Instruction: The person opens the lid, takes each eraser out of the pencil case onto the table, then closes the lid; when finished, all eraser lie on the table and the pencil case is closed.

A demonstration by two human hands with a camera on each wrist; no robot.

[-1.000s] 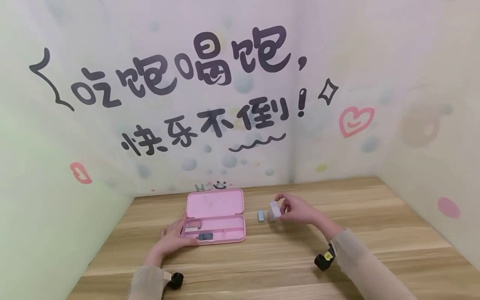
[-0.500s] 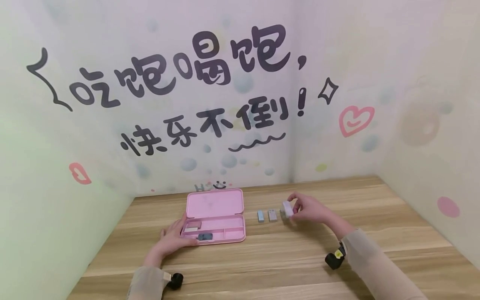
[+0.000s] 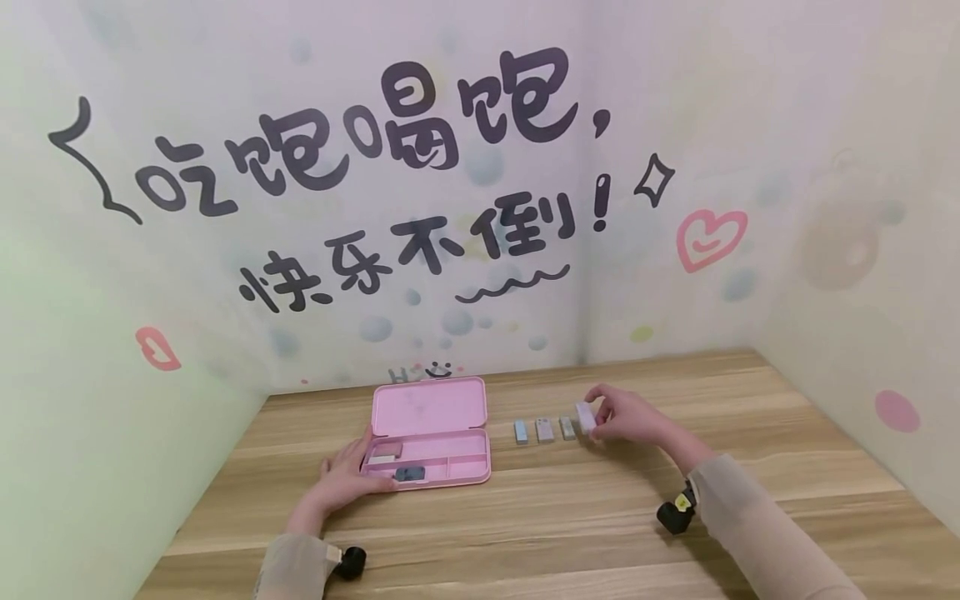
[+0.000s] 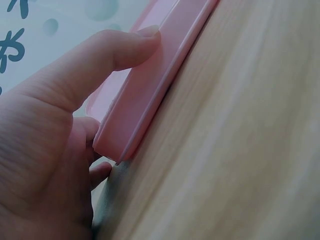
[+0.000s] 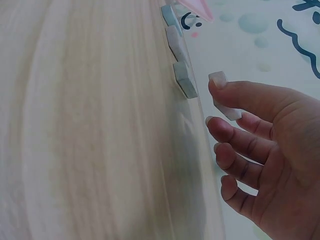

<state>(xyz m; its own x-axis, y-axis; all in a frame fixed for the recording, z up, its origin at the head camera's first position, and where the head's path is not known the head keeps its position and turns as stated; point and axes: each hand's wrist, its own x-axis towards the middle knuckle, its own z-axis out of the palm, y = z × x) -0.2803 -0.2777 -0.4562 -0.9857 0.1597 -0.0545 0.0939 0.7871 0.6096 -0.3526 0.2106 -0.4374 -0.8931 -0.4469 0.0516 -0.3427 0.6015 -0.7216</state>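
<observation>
My left hand (image 3: pixel 348 477) grips the left end of an open pink pencil case (image 3: pixel 468 477). In the left wrist view the thumb (image 4: pixel 125 50) lies on the case's front wall and the fingers reach round its end. My right hand (image 3: pixel 630 417) pinches a whitish eraser (image 3: pixel 584 417) between thumb and fingers; in the right wrist view this eraser (image 5: pixel 227 110) is partly hidden by the thumb. Left of that hand stand three erasers in a row: a light blue eraser (image 3: pixel 521 432), a pale pinkish-grey eraser (image 3: pixel 544 430) and a grey-green eraser (image 3: pixel 567 428).
Inside the case lie a dark grey block (image 3: pixel 410 473) and a whitish piece (image 3: pixel 384 458). The pink lid (image 3: pixel 430 405) stands raised at the back. Behind the wooden table (image 3: pixel 480 542) hangs a pale backdrop (image 3: pixel 480 333) with black lettering.
My right hand has moved right along the row, leaving the pinkish-grey and then the grey-green eraser standing on the table; it still holds the whitish one. The left hand stays put.
</observation>
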